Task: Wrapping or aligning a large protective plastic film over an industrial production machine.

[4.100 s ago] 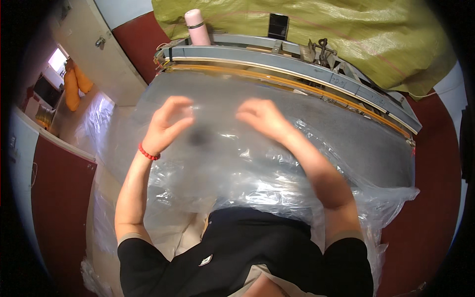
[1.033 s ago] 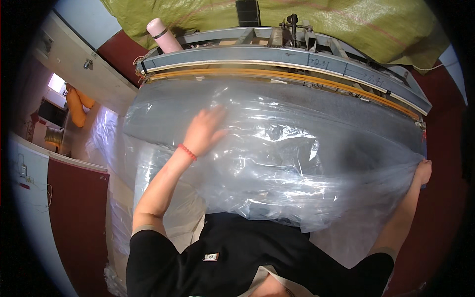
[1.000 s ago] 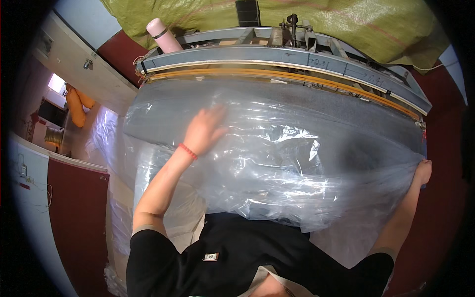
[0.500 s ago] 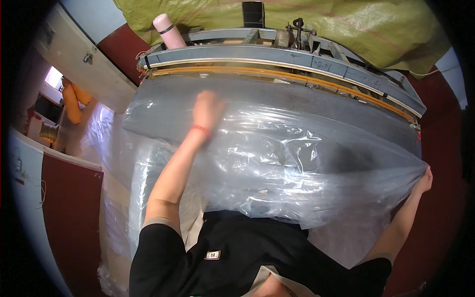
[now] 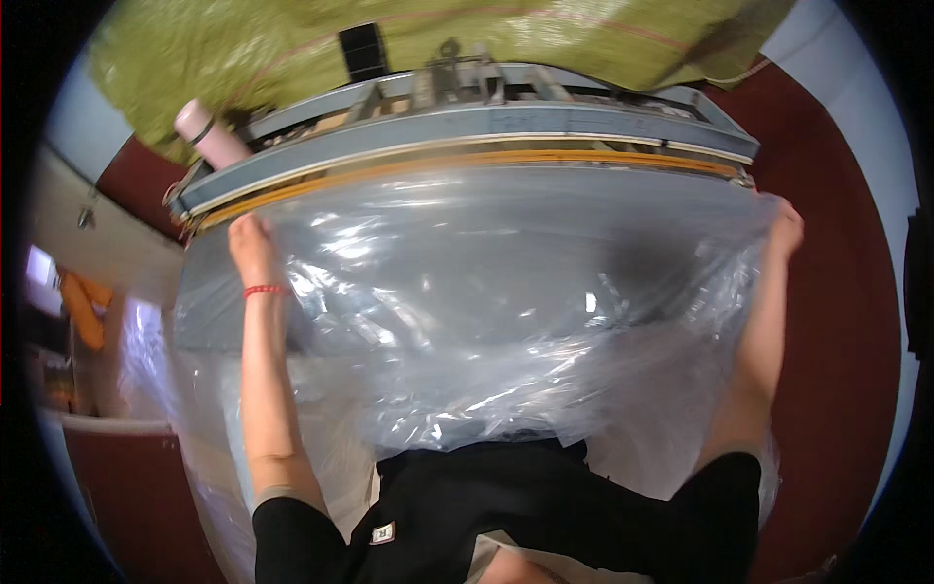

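Note:
A wide sheet of clear plastic film (image 5: 467, 292) is stretched across the grey worktop in front of me, glossy and wrinkled. My left hand (image 5: 253, 243), with a red bracelet at the wrist, is closed on the film near its far left part. At the far right, my right hand (image 5: 786, 229) grips the film's other end. Between the two hands the far edge runs fairly taut, just in front of the orange strip (image 5: 467, 164) of the machine frame. The near part of the film hangs toward my body.
Behind the worktop stands a blue-grey metal sealing frame (image 5: 467, 125) with a white strip along it. A pink bottle (image 5: 212, 134) leans at its left end. Yellow-green woven sheeting (image 5: 545, 34) covers the back. More clear film lies at left by the doorway, and a dark red wall (image 5: 837, 311) is close at right.
My left hand has moved left and is now closed on the film. My right hand has gone up toward the frame's right end, pulling the film farther back. The view has shifted right.

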